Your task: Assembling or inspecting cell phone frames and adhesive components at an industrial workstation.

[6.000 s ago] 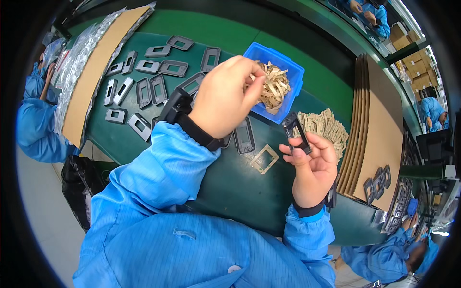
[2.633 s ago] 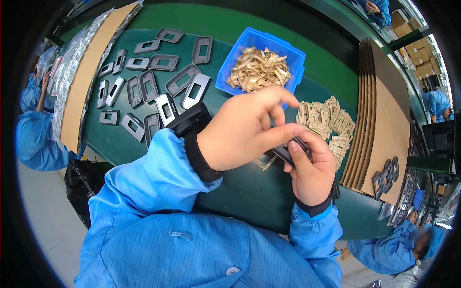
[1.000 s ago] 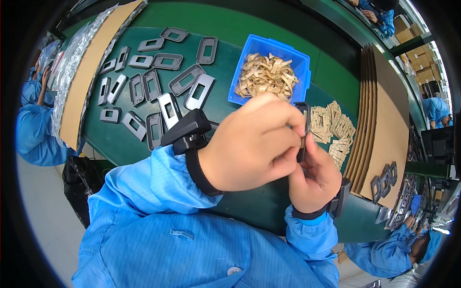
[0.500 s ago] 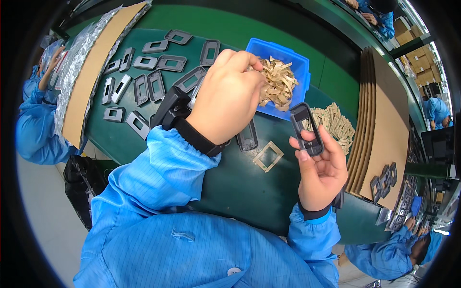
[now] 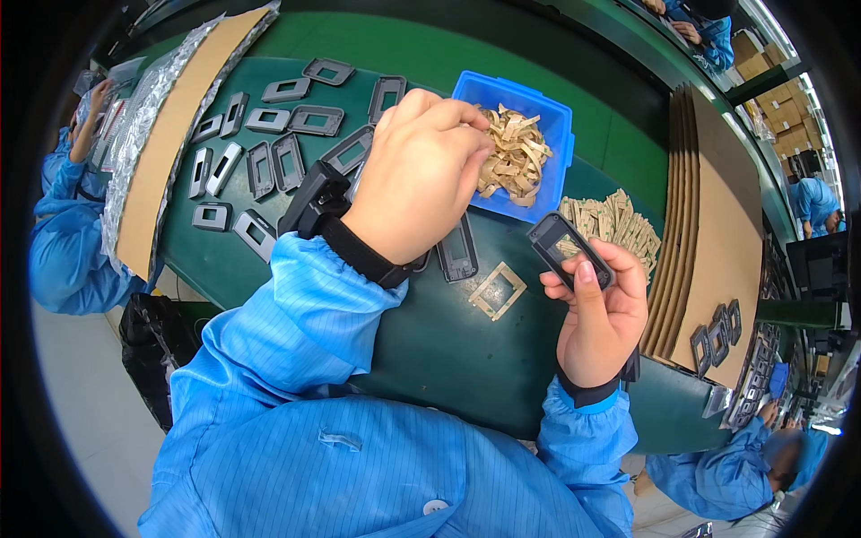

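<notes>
My left hand (image 5: 417, 175) hovers at the left rim of a blue plastic bin (image 5: 558, 152), fingers pinched together; whether something thin is between them is hidden. Curled tan paper strips (image 5: 517, 157) fill the bin. In my right hand (image 5: 603, 327) is a dark grey plastic frame (image 5: 547, 235) with a window opening, gripped between thumb and fingers and tilted up to the left. On the green table between my hands lies a flat tan rectangular adhesive gasket (image 5: 485, 305). Beside it another dark frame (image 5: 460, 267) lies partly behind my left wrist.
Several grey frames (image 5: 316, 120) are spread over the table's left side. A pile of tan strips (image 5: 619, 224) lies right of the bin. Cardboard sheets (image 5: 717, 224) stand along the right edge, and a foil-lined cardboard panel (image 5: 188, 134) on the left. Co-workers in blue sit on both sides.
The frame in my right hand has tipped to the left, and my right thumb has moved up onto its face. My left hand stays pinched by the bin, barely shifted.
</notes>
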Demonstrator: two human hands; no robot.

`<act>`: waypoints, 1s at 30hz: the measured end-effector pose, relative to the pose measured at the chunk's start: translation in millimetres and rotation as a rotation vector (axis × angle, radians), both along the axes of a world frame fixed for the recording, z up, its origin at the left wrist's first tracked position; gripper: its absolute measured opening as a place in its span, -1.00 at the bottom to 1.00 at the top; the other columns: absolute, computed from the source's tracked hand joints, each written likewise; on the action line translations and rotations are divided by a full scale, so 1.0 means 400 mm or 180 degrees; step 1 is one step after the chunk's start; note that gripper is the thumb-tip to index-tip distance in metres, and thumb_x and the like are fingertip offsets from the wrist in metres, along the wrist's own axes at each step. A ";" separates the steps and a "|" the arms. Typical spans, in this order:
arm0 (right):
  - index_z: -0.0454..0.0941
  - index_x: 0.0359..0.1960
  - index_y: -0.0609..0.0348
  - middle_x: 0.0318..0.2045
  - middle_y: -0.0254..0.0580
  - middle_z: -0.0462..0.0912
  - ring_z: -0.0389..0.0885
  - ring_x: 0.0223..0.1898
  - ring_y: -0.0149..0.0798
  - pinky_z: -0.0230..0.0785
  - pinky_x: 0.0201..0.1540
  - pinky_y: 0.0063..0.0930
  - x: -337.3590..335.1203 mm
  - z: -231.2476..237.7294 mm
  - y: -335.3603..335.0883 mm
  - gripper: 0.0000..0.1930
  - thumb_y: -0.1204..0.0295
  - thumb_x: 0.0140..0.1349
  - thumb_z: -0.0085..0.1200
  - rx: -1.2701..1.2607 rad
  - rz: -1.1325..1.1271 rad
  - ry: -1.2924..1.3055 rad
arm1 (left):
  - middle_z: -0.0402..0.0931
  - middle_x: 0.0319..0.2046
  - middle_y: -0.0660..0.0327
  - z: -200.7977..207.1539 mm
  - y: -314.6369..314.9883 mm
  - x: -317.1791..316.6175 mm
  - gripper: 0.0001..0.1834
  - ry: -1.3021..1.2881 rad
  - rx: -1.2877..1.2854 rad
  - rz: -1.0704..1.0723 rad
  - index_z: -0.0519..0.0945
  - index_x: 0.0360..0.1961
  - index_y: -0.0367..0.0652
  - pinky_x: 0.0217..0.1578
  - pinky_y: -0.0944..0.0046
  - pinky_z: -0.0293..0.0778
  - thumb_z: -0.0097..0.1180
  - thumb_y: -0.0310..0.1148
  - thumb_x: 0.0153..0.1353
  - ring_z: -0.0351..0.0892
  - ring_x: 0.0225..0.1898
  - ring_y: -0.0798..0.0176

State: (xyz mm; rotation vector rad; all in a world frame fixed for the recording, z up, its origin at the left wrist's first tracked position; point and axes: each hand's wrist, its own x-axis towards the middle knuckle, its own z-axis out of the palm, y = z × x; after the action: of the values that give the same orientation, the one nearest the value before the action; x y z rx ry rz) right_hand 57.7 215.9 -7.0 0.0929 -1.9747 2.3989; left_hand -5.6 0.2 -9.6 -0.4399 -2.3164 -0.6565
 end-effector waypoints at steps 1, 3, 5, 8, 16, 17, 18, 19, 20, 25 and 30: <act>0.41 0.00 0.38 -0.18 -0.10 0.53 0.62 -0.21 -0.34 0.63 -0.21 -0.47 0.000 -0.001 0.000 -0.78 0.62 0.34 0.01 -0.0001 -0.0003 0.0001 | 0.60 -0.21 0.22 0.002 0.001 0.002 -0.93 0.0001 -0.0001 -0.0003 0.66 -0.41 -0.22 -0.16 0.13 0.43 0.24 -0.56 0.03 0.48 -0.19 0.06; 0.41 0.00 0.38 -0.21 -0.11 0.54 0.63 -0.24 -0.34 0.63 -0.22 -0.48 0.000 -0.003 0.002 -0.78 0.62 0.34 0.02 0.0020 -0.0009 0.0047 | 0.60 -0.20 0.20 0.009 0.001 0.006 -0.89 -0.0168 -0.0071 0.0017 0.66 -0.35 -0.21 -0.11 0.13 0.42 0.21 -0.57 0.05 0.47 -0.14 0.06; 0.41 0.00 0.36 -0.24 -0.12 0.55 0.63 -0.27 -0.34 0.61 -0.25 -0.49 0.000 -0.001 0.000 -0.78 0.60 0.34 0.02 -0.0012 -0.0023 0.0022 | 0.61 -0.20 0.19 0.022 0.004 0.005 -0.86 -0.0005 0.0062 -0.0190 0.66 -0.29 -0.21 -0.12 0.16 0.44 0.21 -0.56 0.09 0.49 -0.14 0.08; 0.42 -0.01 0.33 -0.29 -0.14 0.57 0.63 -0.34 -0.35 0.56 -0.31 -0.53 0.001 -0.002 0.005 -0.79 0.55 0.36 0.04 -0.0227 0.0098 -0.0024 | 0.61 -0.19 0.17 0.025 0.037 0.027 -0.80 -0.0256 0.0853 -0.0914 0.66 -0.16 -0.20 -0.18 0.25 0.46 0.20 -0.53 0.17 0.54 -0.16 0.16; 0.45 -0.07 0.28 -0.38 -0.18 0.59 0.60 -0.44 -0.39 0.48 -0.38 -0.59 0.017 -0.005 0.007 -0.82 0.47 0.37 0.07 -0.0226 0.0209 0.0186 | 0.68 -0.39 0.17 0.020 0.089 0.098 -0.77 -0.1773 0.2377 -0.2025 0.71 -0.14 -0.23 -0.38 0.45 0.50 0.30 -0.51 0.14 0.65 -0.39 0.34; 0.44 -0.07 0.26 -0.40 -0.20 0.57 0.57 -0.46 -0.39 0.46 -0.42 -0.59 0.019 -0.002 0.003 -0.82 0.45 0.38 0.06 -0.0051 0.0148 0.0233 | 0.68 -0.39 0.17 0.018 0.088 0.097 -0.77 -0.1783 0.2382 -0.2026 0.71 -0.14 -0.23 -0.38 0.45 0.50 0.30 -0.51 0.14 0.65 -0.39 0.34; 0.43 -0.07 0.24 -0.42 -0.22 0.55 0.55 -0.49 -0.39 0.44 -0.46 -0.59 0.020 0.000 0.000 -0.82 0.44 0.39 0.04 0.0125 0.0083 0.0283 | 0.68 -0.37 0.14 0.018 0.086 0.096 -0.77 -0.1769 0.2403 -0.2118 0.71 -0.14 -0.24 -0.37 0.42 0.52 0.30 -0.52 0.14 0.67 -0.37 0.32; 0.43 -0.07 0.24 -0.42 -0.22 0.55 0.55 -0.49 -0.39 0.44 -0.46 -0.59 0.021 -0.001 -0.002 -0.82 0.44 0.39 0.04 0.0130 0.0077 0.0277 | 0.69 -0.36 0.12 0.019 0.084 0.096 -0.77 -0.1754 0.2426 -0.2209 0.71 -0.14 -0.24 -0.36 0.39 0.54 0.30 -0.53 0.13 0.69 -0.34 0.29; 0.44 -0.08 0.25 -0.42 -0.22 0.56 0.54 -0.49 -0.39 0.44 -0.47 -0.59 0.023 -0.002 -0.003 -0.83 0.45 0.39 0.04 0.0181 0.0014 0.0354 | 0.69 -0.36 0.12 0.020 0.082 0.096 -0.77 -0.1760 0.2432 -0.2213 0.71 -0.14 -0.24 -0.36 0.39 0.54 0.30 -0.53 0.13 0.69 -0.34 0.29; 0.48 -0.12 0.30 -0.42 -0.18 0.60 0.58 -0.46 -0.41 0.47 -0.39 -0.60 0.028 -0.011 0.005 -0.86 0.49 0.37 0.07 0.0008 0.0042 0.0545 | 0.69 -0.35 0.11 0.025 0.080 0.097 -0.77 -0.0896 0.1393 -0.2067 0.70 -0.16 -0.22 -0.37 0.29 0.57 0.29 -0.53 0.11 0.70 -0.37 0.16; 0.50 -0.13 0.31 -0.45 -0.20 0.59 0.55 -0.51 -0.42 0.46 -0.44 -0.59 0.031 -0.007 0.001 -0.84 0.45 0.41 0.02 0.0053 -0.0005 0.0419 | 0.67 -0.39 0.12 0.021 0.085 0.101 -0.83 -0.0808 0.1263 -0.1929 0.69 -0.21 -0.20 -0.39 0.28 0.55 0.26 -0.52 0.13 0.68 -0.38 0.13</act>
State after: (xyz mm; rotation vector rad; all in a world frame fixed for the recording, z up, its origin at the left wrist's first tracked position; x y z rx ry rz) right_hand 70.1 216.2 -9.8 0.2429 -1.9361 2.3107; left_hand 34.7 34.0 -1.3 -0.9205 -2.1920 -1.5047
